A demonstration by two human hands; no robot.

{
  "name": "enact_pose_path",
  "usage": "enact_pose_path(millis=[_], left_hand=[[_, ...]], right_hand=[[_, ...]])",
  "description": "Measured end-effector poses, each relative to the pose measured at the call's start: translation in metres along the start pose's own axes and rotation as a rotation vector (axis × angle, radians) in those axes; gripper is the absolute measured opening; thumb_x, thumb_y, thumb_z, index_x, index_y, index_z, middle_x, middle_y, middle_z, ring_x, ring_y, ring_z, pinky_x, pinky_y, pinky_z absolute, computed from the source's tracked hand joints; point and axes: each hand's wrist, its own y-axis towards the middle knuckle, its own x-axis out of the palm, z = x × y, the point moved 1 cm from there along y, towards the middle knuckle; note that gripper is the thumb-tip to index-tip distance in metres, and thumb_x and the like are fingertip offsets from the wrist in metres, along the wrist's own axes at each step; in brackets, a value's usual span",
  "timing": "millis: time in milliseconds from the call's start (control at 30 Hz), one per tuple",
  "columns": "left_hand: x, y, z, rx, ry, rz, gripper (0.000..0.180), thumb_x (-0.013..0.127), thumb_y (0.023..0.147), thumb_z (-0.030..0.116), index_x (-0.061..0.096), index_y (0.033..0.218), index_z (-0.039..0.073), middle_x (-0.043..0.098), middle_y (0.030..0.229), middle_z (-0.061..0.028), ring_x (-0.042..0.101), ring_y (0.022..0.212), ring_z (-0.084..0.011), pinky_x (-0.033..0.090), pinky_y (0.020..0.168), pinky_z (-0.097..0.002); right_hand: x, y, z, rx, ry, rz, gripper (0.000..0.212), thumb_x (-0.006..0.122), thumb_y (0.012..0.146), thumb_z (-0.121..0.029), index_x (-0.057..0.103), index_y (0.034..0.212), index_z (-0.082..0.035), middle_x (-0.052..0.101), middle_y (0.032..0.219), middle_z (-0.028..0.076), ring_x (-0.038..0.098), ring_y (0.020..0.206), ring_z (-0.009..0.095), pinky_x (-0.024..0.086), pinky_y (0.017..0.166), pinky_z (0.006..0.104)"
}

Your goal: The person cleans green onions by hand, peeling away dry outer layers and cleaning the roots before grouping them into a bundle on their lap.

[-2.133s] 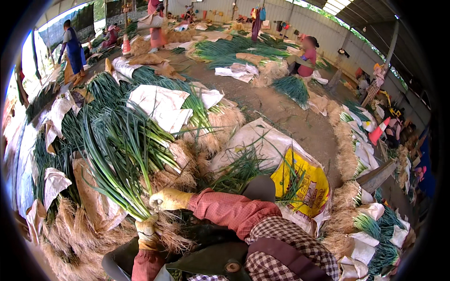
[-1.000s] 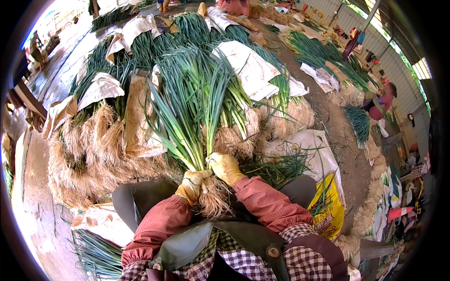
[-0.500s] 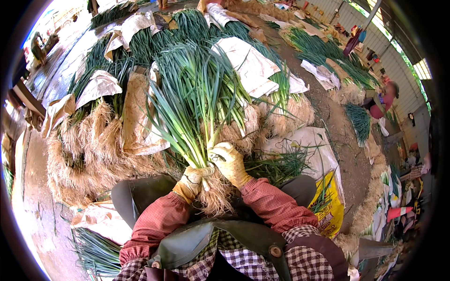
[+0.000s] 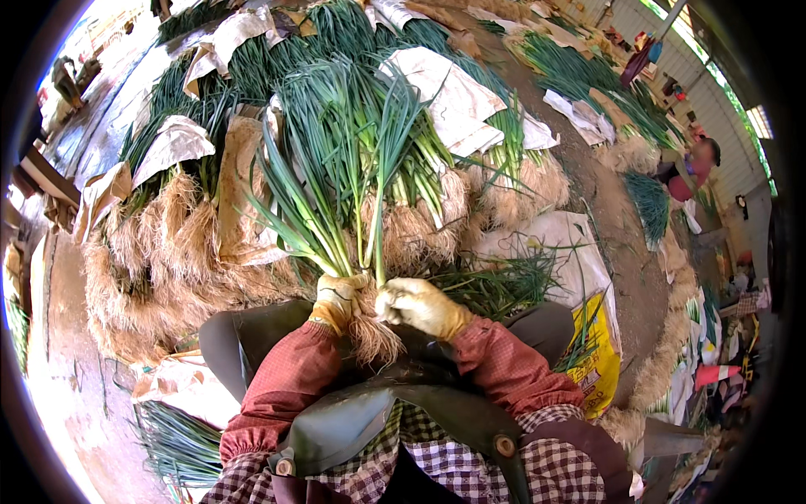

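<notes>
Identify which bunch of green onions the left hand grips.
The bunch whose roots hang between left hand and right hand; the heaped bunches beyond lie clear of both hands.

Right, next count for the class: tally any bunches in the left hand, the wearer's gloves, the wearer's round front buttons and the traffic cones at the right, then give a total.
Bunch of greens in the left hand: 1
Gloves: 2
Buttons: 2
Traffic cone: 1
Total: 6
</notes>
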Motion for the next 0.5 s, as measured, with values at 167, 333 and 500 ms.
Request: enact_pose_path(millis=[167,333,500], left_hand=[[0.020,-0.036,0.025,0.015,0.124,-0.058,0.017,0.065,0.074,0.006,0.056,0.073,-0.009,0.053,0.051,-0.0121,0.043,0.027,-0.0205,0.034,0.024,-0.0292],[0.024,-0.041,0.023,0.071,0.218,-0.054,0.012,0.064,0.072,0.001,0.057,0.077,-0.007,0.055,0.054,-0.0121,0.046,0.030,-0.0194,0.035,0.025,-0.0283],[0.024,-0.045,0.025,0.105,0.263,-0.045,0.021,0.066,0.070,0.001,0.057,0.089,-0.004,0.058,0.060,-0.0115,0.046,0.031,-0.0172,0.034,0.026,-0.0277]], right_hand=[[-0.107,-0.047,-0.044,0.441,-1.994,0.846,0.027,0.063,0.074,-0.008,0.058,0.101,-0.004,0.058,0.095,0.009,0.057,0.067,0.018,0.048,0.067,0.0288],[-0.035,0.028,-0.025,-0.365,-1.416,0.546,0.041,0.064,0.075,-0.015,0.053,0.113,-0.006,0.060,0.087,0.009,0.058,0.067,0.022,0.048,0.067,0.0315],[-0.036,0.060,0.001,-0.219,-1.312,0.337,0.027,0.059,0.077,-0.011,0.054,0.102,-0.001,0.060,0.076,0.010,0.059,0.069,0.023,0.047,0.064,0.0289]])
